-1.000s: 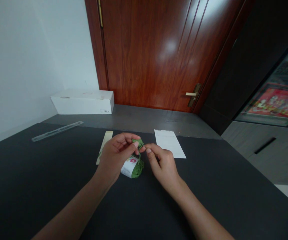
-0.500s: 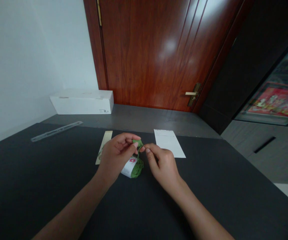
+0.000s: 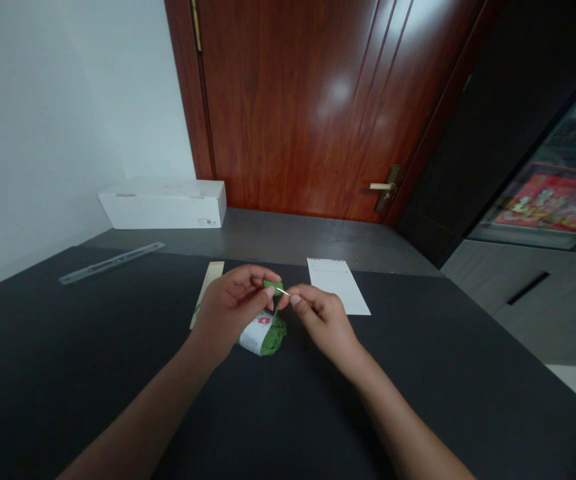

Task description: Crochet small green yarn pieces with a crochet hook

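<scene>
My left hand (image 3: 235, 300) pinches a small green crochet piece (image 3: 271, 285) between thumb and fingers. From the pinched fingertips of my right hand (image 3: 325, 320) a thin silver crochet hook (image 3: 283, 291) points left, its tip at the piece; the rest of it is hidden in the hand. A strand of green yarn (image 3: 276, 303) hangs below the piece. Under my hands lies a ball of green yarn (image 3: 274, 338) with a white paper band (image 3: 255, 335), partly covered by my left hand.
On the dark table (image 3: 278, 413), a white sheet of notepaper (image 3: 341, 287) lies beyond my right hand. A pale strip (image 3: 213, 273) sits partly behind my left hand. Farther left are a clear ruler (image 3: 113, 262) and a white box (image 3: 163, 205), near a wooden door (image 3: 288, 120).
The silver shaft of the crochet hook now shows between my hands, where yarn loops were at my right fingertips before. Both hands have stayed nearly in place.
</scene>
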Available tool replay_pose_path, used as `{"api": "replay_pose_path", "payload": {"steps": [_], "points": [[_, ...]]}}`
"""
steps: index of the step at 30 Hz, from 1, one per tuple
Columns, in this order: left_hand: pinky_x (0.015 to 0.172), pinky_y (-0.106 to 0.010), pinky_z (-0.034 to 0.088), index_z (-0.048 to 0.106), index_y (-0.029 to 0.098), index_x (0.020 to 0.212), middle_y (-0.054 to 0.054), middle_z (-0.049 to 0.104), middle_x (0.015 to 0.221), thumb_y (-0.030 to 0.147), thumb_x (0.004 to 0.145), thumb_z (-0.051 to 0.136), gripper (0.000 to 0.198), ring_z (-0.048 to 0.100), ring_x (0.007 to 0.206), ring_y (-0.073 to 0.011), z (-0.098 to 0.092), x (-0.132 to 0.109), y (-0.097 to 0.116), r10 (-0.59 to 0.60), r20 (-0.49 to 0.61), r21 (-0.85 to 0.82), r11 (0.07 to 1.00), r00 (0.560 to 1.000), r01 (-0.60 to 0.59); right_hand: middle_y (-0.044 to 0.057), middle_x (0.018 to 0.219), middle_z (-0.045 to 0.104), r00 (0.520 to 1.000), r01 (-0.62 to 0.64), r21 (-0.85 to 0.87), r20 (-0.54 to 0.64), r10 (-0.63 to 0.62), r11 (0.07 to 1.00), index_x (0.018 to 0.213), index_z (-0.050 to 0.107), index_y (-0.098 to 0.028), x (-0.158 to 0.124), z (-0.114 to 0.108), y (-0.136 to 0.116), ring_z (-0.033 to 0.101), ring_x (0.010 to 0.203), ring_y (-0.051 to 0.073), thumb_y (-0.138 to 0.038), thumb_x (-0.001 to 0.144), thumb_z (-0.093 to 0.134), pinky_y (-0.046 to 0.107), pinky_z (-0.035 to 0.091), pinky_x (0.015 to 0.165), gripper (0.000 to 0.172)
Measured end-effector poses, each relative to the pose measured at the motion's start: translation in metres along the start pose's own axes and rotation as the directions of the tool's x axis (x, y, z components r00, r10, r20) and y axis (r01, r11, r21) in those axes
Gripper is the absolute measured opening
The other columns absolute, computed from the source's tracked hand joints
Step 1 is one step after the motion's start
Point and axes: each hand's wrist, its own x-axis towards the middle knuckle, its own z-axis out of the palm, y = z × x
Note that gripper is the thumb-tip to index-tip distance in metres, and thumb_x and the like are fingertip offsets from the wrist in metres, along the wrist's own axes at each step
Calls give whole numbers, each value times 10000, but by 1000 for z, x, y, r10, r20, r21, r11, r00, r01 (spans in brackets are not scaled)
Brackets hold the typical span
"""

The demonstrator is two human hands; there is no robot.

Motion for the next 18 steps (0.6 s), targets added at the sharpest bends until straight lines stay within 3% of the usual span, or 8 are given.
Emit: {"api": "replay_pose_path", "payload": {"steps": [6,14,18], "points": [[610,-220,514,707,154,896,-19,705,721,152,754,726,142,659,645,-130,2,2,-3,-24,-10,-102,995,1000,23,-24,616,575,998,-68,208,14,66,976,852,703,-194,1,6,2,484,522,112,-332,981,455,213,355,498,312],[623,-234,534,696,150,892,-4,694,698,139,746,727,150,668,636,-134,3,1,2,5,-9,-71,997,1000,-6,36,815,720,994,49,-232,-84,-70,972,949,693,-198,-7,4,-11,640,669,153,-201,976,434,249,432,654,260],[633,-241,538,693,155,880,-9,698,712,142,751,726,134,675,652,-143,2,0,2,13,-2,-45,999,1000,-13,23,787,712,994,51,-188,-80,-68,981,914,682,-200,-6,5,-8,621,633,141,-201,980,436,241,427,629,255]]}}
